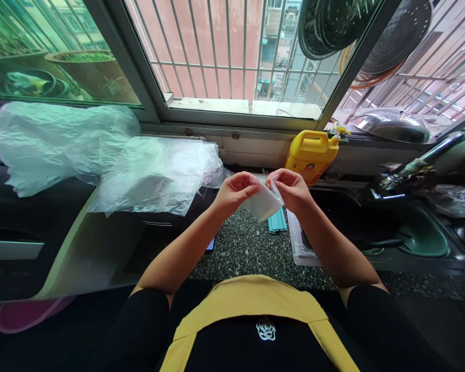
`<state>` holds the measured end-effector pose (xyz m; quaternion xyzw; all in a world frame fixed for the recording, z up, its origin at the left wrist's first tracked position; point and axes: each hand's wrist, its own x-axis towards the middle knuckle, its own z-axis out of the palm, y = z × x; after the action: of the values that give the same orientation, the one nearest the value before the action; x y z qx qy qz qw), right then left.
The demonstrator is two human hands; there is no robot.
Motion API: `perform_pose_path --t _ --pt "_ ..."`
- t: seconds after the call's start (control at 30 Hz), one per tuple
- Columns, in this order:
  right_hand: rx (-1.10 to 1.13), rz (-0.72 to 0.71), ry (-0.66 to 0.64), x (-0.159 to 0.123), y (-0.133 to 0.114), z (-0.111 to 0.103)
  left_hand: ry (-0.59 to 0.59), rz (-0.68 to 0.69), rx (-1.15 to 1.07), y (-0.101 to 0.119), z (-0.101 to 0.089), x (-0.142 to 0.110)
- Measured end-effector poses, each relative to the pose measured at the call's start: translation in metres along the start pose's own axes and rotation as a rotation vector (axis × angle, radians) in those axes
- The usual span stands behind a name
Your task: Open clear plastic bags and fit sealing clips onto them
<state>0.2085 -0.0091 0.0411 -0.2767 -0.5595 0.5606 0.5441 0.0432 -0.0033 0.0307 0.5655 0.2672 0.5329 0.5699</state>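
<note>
Between my two hands a small whitish translucent plastic bag (262, 204) hangs above the speckled dark counter (240, 248). My left hand (238, 191) pinches its upper left edge with thumb and fingers. At the upper right edge, my right hand (290, 188) grips the same bag, its fingertips close to the left ones. Something pale yellowish shows at the bag's bottom, but I cannot make out what it is. Several light-blue strips (277, 221) lie on the counter just behind and below the bag. A clear plastic tray (303, 248) is partly hidden by my right forearm.
Crumpled clear plastic sheets (151, 173) cover an appliance (77, 243) at left. A yellow jug (312, 155) stands by the window. To the right are a sink with a green basin (426, 232), a dark pan handle (382, 244) and a faucet (414, 168).
</note>
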Motion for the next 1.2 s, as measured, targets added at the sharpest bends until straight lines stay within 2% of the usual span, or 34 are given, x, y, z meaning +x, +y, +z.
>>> perform_pose_path --t 0.3,0.57,0.73,0.9,1.0,1.1,1.2 --pt "-0.044 0.017 0.096 0.003 0.005 0.003 0.033 0.027 0.093 0.003 0.007 0.005" --pt "-0.188 -0.004 0.091 0.005 0.008 0.002 0.036 0.017 0.086 0.000 0.005 0.007" --pt "-0.336 -0.035 0.123 0.009 0.010 -0.004 -0.052 0.074 0.124 0.005 -0.001 0.006" --pt "-0.346 0.066 0.005 0.011 0.017 -0.005 -0.185 0.058 0.236 0.009 -0.013 0.004" --pt "-0.317 0.098 -0.043 0.013 0.022 -0.002 -0.188 0.061 0.268 0.006 -0.020 0.002" --pt "-0.312 0.099 -0.047 0.017 0.036 -0.002 -0.126 0.060 0.338 0.005 -0.031 -0.003" --pt "-0.344 0.078 0.018 0.017 0.072 -0.003 -0.061 0.062 0.403 0.006 -0.047 -0.009"
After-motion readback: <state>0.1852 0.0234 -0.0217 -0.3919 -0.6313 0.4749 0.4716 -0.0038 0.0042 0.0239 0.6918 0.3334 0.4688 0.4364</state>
